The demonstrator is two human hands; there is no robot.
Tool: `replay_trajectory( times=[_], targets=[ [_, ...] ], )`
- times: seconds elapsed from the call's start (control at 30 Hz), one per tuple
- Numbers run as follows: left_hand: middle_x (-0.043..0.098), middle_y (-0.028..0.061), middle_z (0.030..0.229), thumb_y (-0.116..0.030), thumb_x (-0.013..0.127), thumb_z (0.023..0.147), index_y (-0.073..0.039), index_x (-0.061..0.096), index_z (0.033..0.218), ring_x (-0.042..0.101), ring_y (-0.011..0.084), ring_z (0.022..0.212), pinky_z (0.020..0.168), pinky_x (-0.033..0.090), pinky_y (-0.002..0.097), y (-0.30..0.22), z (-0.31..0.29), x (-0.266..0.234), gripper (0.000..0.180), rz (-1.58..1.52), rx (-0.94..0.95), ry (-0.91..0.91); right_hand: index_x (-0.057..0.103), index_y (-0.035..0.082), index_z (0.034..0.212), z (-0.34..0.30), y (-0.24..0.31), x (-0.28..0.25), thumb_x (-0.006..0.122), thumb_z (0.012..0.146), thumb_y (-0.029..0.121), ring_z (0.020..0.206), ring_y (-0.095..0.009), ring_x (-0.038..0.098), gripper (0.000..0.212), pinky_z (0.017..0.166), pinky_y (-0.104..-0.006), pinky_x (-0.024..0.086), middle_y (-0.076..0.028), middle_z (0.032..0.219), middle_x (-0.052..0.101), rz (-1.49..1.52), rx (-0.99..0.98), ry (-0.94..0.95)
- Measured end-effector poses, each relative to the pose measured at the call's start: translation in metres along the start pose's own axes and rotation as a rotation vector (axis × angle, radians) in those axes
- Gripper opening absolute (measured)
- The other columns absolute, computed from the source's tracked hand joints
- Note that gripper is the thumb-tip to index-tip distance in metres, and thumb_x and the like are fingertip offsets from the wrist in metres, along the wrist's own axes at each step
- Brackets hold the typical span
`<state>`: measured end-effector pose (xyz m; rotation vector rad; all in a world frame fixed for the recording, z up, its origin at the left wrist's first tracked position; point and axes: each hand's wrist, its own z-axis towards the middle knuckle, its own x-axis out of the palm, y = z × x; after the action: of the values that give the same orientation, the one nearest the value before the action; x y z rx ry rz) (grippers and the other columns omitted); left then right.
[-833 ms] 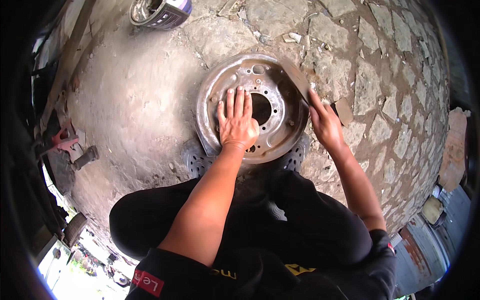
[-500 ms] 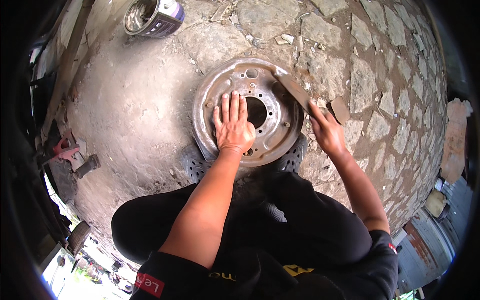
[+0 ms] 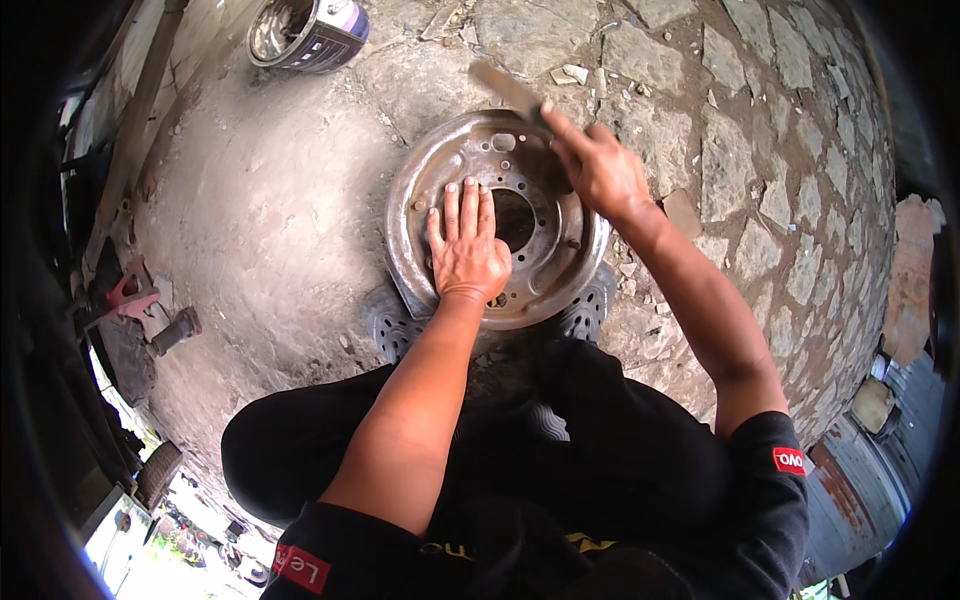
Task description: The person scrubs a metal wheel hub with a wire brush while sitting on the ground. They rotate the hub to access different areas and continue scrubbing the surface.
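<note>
A round metal brake backing plate [image 3: 425,165], worn grey with brown rust, lies in front of me, with a large central hole ringed by small bolt holes. My left hand [image 3: 470,250] is pressed flat on its left part, fingers stretched upward beside that hole. Closed around a flat brown strip-like tool [image 3: 505,88], my right hand [image 3: 602,172] is over the plate's upper right. The tool's far end reaches past the plate's top edge. Motion blurs it, so its exact kind is unclear. Part of the plate's right side is shaded by the right hand.
Grey perforated shoes [image 3: 392,325] flank the plate's lower edge. A dark bucket [image 3: 318,40] stands at the far left. Beside the plate on the right lies a small brown flat piece [image 3: 682,213]. Uneven paving stones cover the right; a red metal stand [image 3: 130,295] is at far left.
My right hand has swung up and to the left with the strip tool, from the plate's right rim to beyond its top edge. My left hand has stayed in place on the plate.
</note>
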<state>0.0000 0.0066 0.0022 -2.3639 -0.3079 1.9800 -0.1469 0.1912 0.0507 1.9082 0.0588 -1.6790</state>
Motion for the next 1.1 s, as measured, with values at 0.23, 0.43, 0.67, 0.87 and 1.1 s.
replay_trajectory(
  times=[0.23,0.43,0.67,0.87,1.1],
  targets=[
    [0.023,0.0096,0.168,-0.025,0.052,0.084,-0.009,0.033,0.158,0.016,0.0320,0.156,0.124,0.013,0.0533,-0.002,0.000,-0.001,0.078,-0.027,0.014,-0.002,0.050,0.043,0.147,-0.075,-0.062,-0.019,0.064,0.099,0.028,0.060,-0.029,0.058,0.052,0.061,-0.0453,0.053,-0.012,0.079,0.056,0.133,-0.042,-0.015],
    [0.023,0.0098,0.168,-0.026,0.052,0.084,-0.008,0.034,0.157,0.016,0.0319,0.156,0.124,0.013,0.0531,-0.002,-0.002,0.001,0.077,-0.007,0.007,-0.009,0.049,0.043,0.147,-0.008,-0.020,0.011,0.058,0.101,0.039,0.073,-0.041,0.064,0.046,0.066,-0.0497,0.053,-0.019,0.086,0.061,0.003,0.080,-0.047],
    [0.023,0.0100,0.168,-0.026,0.052,0.085,-0.008,0.032,0.158,0.015,0.0319,0.156,0.124,0.012,0.0529,0.000,-0.001,-0.001,0.078,0.002,0.001,0.006,0.047,0.045,0.148,-0.046,-0.042,0.004,0.058,0.102,0.038,0.070,-0.036,0.066,0.048,0.065,-0.0479,0.056,-0.015,0.084,0.060,0.140,-0.124,-0.053],
    [0.023,0.0099,0.168,-0.026,0.052,0.085,-0.008,0.034,0.158,0.014,0.0320,0.156,0.124,0.012,0.0529,-0.003,0.001,-0.003,0.077,-0.013,-0.003,0.004,0.048,0.040,0.149,-0.043,-0.056,0.015,0.054,0.104,0.038,0.074,-0.039,0.069,0.045,0.068,-0.0495,0.057,-0.022,0.090,0.066,0.159,0.187,-0.098],
    [0.022,0.0094,0.168,-0.026,0.053,0.083,-0.009,0.031,0.159,0.014,0.0317,0.156,0.124,0.011,0.0536,0.000,-0.002,-0.002,0.080,-0.042,0.000,0.018,0.054,0.036,0.147,-0.108,-0.075,-0.016,0.061,0.102,0.029,0.063,-0.026,0.061,0.046,0.062,-0.0421,0.056,-0.013,0.078,0.063,0.196,0.009,-0.133]
  ],
)
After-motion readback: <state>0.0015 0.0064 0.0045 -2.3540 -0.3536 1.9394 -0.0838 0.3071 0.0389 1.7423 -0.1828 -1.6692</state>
